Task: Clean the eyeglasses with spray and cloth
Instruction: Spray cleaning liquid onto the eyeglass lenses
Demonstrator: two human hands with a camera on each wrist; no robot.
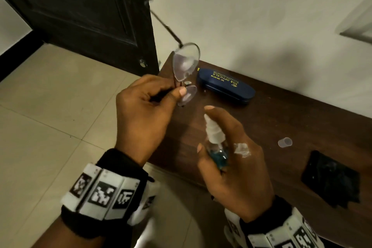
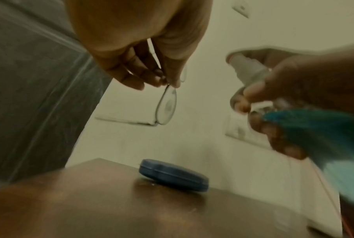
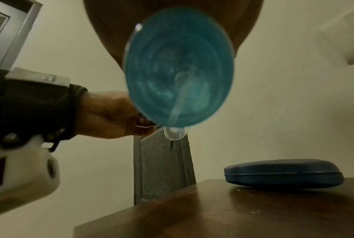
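Observation:
My left hand pinches thin-rimmed eyeglasses near the bridge and holds them up over the table's left corner, one temple arm sticking up and away. In the left wrist view the eyeglasses hang below the pinching fingers. My right hand grips a small clear spray bottle with blue liquid and a white nozzle, index finger on top, nozzle aimed at the lenses. The right wrist view shows the spray bottle's round blue base close up. A black cloth lies on the table at the right.
A dark wooden table stands against a pale wall. A dark blue glasses case lies near its back edge. A small clear cap rests beside the cloth. A dark door and tiled floor lie to the left.

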